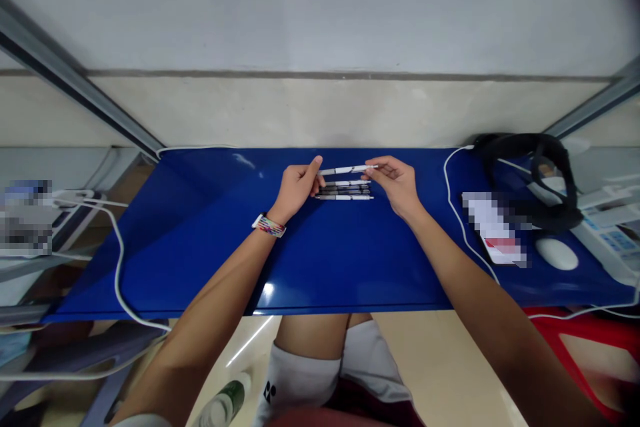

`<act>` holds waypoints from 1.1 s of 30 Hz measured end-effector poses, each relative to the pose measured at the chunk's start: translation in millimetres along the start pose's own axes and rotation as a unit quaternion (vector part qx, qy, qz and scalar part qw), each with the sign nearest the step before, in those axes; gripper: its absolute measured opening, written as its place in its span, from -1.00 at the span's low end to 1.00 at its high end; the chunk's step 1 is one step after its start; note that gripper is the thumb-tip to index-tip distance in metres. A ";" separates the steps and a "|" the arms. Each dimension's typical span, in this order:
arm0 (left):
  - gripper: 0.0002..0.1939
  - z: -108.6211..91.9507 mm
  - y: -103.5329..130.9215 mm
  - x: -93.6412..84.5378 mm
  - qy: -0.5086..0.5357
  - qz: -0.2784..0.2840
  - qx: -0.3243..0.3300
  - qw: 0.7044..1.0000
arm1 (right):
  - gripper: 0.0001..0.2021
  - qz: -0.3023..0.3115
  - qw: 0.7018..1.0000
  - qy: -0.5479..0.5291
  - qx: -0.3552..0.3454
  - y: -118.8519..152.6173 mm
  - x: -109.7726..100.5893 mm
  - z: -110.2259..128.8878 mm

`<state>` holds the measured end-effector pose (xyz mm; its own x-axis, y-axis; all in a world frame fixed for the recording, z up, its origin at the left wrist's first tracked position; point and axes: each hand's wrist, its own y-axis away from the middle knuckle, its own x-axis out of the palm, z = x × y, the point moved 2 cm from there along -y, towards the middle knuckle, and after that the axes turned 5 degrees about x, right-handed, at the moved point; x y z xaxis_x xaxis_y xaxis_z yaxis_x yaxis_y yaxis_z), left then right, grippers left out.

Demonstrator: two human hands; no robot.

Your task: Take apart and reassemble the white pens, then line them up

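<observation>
Handling of a single pen, two-handed: one white pen (345, 170), held level across the gap between the hands, just beyond a row of pens (345, 197) on the blue tabletop (350, 260). Left hand (300, 188): thumb and fingers pinching the pen's left end; lower fingertips close by the row's left ends, contact unclear. Right hand (396, 181): fingers pinching its right end. Row: white and dark pens, side by side, roughly parallel. To the right, well apart: one phone, screen lit (493, 227); one white computer mouse (557, 253). Step in hand, as judged: steadying or aligning the pen. Next move, as judged, calls for an even two-ended grip, the pen parallel to the row, neighbours undisturbed.
</observation>
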<state>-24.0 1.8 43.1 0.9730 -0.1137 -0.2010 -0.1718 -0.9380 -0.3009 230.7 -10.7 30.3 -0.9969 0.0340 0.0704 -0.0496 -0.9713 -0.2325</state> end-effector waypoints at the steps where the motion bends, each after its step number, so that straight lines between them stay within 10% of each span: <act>1: -0.41 -0.2 0.2 -0.3 -0.004 -0.001 0.010 1.000 | -0.65 -0.004 1.000 -0.008 0.003 -0.7 -0.2 -0.6; 8: -0.76 -0.8 0.3 -2.9 -0.009 0.014 0.062 0.998 | -0.62 -0.007 0.999 -0.023 0.031 -2.2 -1.6 -3.9; 14: -0.45 -1.8 0.8 -5.5 -0.029 0.045 0.051 0.997 | -0.60 0.000 0.997 -0.052 0.050 -0.1 0.8 -4.3; 21: -0.75 0.0 2.6 -7.4 -0.053 0.040 0.081 0.995 | -0.62 0.001 0.996 -0.060 0.062 0.5 2.2 -1.7; 25: -0.34 -3.3 2.8 -10.4 -0.069 0.027 0.068 0.995 | -0.61 0.007 0.995 -0.067 0.068 0.7 2.7 -1.8; 33: -0.74 -2.4 -1.2 -12.4 -0.045 0.032 0.083 0.995 | -0.62 -0.001 0.994 -0.083 0.073 0.4 2.4 -2.7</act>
<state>-35.5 3.6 48.2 0.9426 -0.1342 -0.3057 -0.2633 -0.8617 -0.4337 228.2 -10.4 27.7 -0.9724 0.0085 0.2333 -0.0303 -0.9955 -0.0903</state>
